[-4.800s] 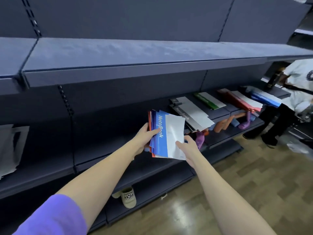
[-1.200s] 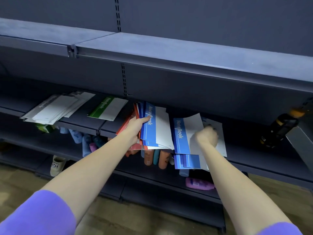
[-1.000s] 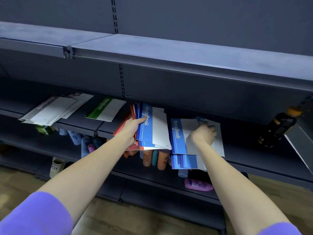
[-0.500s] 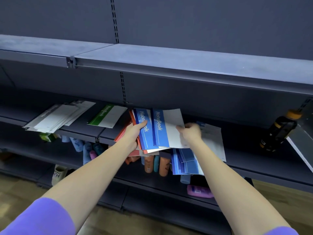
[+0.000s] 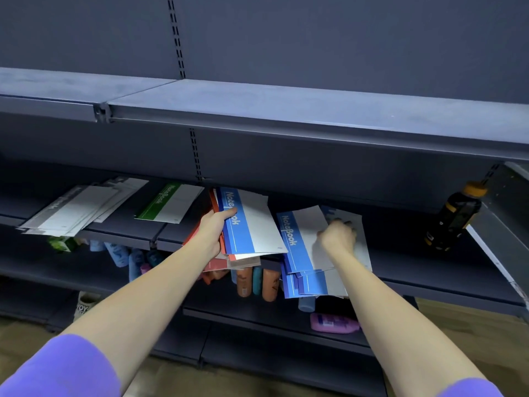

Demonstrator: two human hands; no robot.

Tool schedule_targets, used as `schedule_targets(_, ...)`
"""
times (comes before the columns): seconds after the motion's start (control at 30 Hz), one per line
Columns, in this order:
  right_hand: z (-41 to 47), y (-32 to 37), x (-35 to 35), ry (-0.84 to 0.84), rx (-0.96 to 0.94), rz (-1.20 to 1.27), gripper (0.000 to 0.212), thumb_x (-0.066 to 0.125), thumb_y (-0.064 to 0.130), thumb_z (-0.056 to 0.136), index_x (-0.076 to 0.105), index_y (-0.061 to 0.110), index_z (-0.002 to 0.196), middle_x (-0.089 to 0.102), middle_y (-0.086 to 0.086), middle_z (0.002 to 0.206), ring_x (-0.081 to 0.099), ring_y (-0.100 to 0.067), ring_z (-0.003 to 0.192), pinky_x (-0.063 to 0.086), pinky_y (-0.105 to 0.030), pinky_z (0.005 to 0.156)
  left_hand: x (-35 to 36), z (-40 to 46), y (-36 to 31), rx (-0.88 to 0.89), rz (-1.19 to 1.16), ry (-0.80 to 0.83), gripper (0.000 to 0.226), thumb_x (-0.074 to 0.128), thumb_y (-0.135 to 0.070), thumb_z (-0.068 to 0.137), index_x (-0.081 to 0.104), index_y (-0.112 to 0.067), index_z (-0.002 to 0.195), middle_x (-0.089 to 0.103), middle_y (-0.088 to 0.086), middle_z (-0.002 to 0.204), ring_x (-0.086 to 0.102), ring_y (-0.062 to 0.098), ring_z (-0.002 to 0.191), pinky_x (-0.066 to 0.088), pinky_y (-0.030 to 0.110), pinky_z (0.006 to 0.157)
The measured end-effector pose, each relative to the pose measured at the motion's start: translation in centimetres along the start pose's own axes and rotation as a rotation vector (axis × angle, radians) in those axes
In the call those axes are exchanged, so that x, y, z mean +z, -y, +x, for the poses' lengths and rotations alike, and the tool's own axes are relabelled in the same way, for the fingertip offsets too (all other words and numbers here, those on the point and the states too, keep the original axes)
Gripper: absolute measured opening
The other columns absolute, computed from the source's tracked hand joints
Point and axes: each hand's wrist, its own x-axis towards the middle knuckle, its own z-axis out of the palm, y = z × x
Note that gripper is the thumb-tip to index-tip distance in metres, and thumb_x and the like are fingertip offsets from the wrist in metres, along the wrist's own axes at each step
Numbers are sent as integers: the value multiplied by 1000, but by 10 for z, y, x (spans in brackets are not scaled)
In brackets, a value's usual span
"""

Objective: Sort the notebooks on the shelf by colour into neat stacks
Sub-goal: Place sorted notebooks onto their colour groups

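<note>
While our arms are reaching over the floor toward the shelf (image 5: 400, 270), we are gripping a mixed bundle (image 5: 252, 224) of blue and red notebooks in our left hand (image 5: 213, 227), thumb on the top cover. Our right hand (image 5: 337, 236) is resting, fingers curled, on the blue stack (image 5: 300, 253). Farther left, a green notebook (image 5: 171, 202) and grey ones (image 5: 83, 207) are lying.

I'm facing a dark blue-grey metal shelving unit (image 5: 286, 116) with slotted uprights (image 5: 177, 35) against a matching back panel (image 5: 343, 38), and a strip of wood-look floor (image 5: 458, 325) shows low at the right.
</note>
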Motion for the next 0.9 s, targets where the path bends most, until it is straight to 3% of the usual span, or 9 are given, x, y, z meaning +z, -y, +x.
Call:
schedule_targets(0.13,-2,15,-1,-22,-113,10,34,52,2,91,55,0,125,54,-26,128,52,-40,117,43,-36,90,9,-1,-5,11,7,52,40,73,-18,88,60,-7,124,75,13,105,72,33,95,58,51,87)
schedule_targets(0.2,-5,27,0,79,-168,232,15,56,15,96,64,4,102,68,-19,104,63,-35,97,46,-31,75,16,-2,-5,7,22,76,42,74,-19,88,59,-6,125,75,13,106,72,33,95,59,48,84)
schedule_targets(0.27,-9,38,1,255,-185,489,32,62,39,97,66,7,95,71,-15,93,66,-32,85,50,-34,72,25,-4,-4,2,31,90,43,74,-20,88,58,-6,125,75,14,106,73,33,94,60,43,77)
schedule_targets(0.33,-14,44,2,378,-146,655,48,75,44,86,65,6,113,71,-10,106,65,-26,94,53,-35,80,32,-5,-4,-14,28,98,43,75,-22,88,59,-6,124,75,13,105,73,32,93,60,41,72)
schedule_targets(0.43,-11,38,1,394,-49,798,65,87,27,76,58,0,128,66,-11,124,62,-28,113,49,-41,102,38,-5,-4,-28,31,112,48,78,-29,85,61,-8,124,76,11,103,74,30,92,60,40,73)
schedule_targets(0.5,-5,31,0,374,3,839,68,88,20,76,56,-1,132,64,-12,127,61,-30,117,48,-41,105,39,-5,-3,-13,37,128,49,79,-33,84,62,-9,124,76,10,104,74,29,92,59,38,74)
schedule_targets(0.63,5,11,-5,306,70,810,66,85,12,77,54,1,134,66,-12,125,63,-31,114,51,-42,101,40,-6,-1,30,42,130,39,73,-29,90,59,-14,123,73,11,110,71,30,98,57,38,78)
schedule_targets(0.73,7,-4,-13,193,61,532,65,80,14,82,50,6,139,63,-11,129,62,-32,116,52,-37,94,35,-3,2,44,46,105,39,72,-23,91,59,-12,126,72,12,109,70,31,98,56,37,77)
schedule_targets(0.9,3,-16,-15,138,68,220,48,71,10,84,51,10,128,65,-13,114,64,-31,96,48,-31,66,22,1,4,59,66,70,39,74,-22,89,60,-10,123,73,14,106,70,33,98,57,46,87)
